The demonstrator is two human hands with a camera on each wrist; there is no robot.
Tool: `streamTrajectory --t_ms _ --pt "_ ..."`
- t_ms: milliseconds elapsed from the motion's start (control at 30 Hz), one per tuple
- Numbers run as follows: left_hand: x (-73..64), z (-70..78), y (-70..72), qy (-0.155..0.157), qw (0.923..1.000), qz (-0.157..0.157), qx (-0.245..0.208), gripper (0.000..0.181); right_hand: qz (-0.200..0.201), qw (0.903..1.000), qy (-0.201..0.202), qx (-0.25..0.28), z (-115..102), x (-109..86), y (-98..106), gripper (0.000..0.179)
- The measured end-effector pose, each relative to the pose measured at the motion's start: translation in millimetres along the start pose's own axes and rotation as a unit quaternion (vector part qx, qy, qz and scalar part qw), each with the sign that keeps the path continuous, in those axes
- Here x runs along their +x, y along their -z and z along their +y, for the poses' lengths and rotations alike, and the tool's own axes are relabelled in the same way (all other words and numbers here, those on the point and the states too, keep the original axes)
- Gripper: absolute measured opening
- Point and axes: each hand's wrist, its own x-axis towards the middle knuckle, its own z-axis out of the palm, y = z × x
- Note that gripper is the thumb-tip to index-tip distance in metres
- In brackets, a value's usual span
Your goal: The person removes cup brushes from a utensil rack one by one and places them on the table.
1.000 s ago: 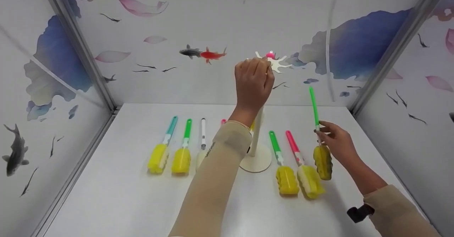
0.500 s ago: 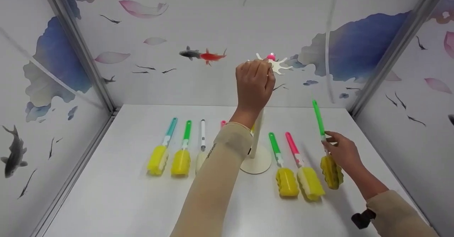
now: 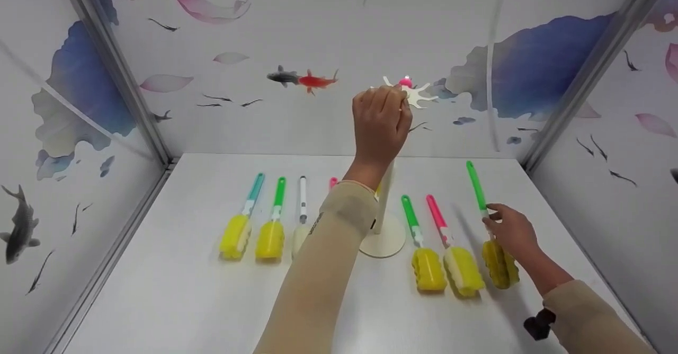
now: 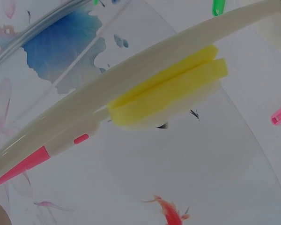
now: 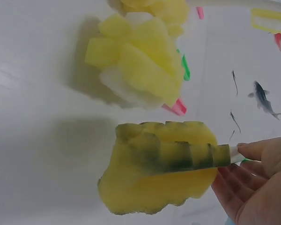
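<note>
High at the centre of the head view, my left hand curls its fingers at the top of a white stand with a branching hook piece; the exact grip is partly hidden. A pink-handled sponge brush hangs along the pole in the left wrist view. At right, my right hand pinches a green-handled sponge brush at its white neck. Its yellow, dark-streaked sponge points towards me, low over the table, its shadow beside it in the right wrist view.
On the white table, a green-handled brush and a pink-handled brush lie left of my right hand. Left of the stand lie a teal-handled brush, another green-handled brush and a white-handled brush. Patterned walls enclose the table.
My right hand has lowered the green-handled brush towards the table and moved slightly right and nearer. The left hand has stayed at the top of the stand.
</note>
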Motion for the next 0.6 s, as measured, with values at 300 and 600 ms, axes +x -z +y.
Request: streamTrajectory --t_ms 300,600 --pt "-0.9 0.1 -1.3 -0.003 1.0000 0.003 0.005 0.008 -0.038 0.9990 -0.018 -0.014 10 5.5 -4 0.047" --pt "-0.7 0.0 -1.7 0.004 1.0000 -0.004 0.002 0.008 -0.081 0.9946 -0.041 -0.050 15 13.9 -12 0.046"
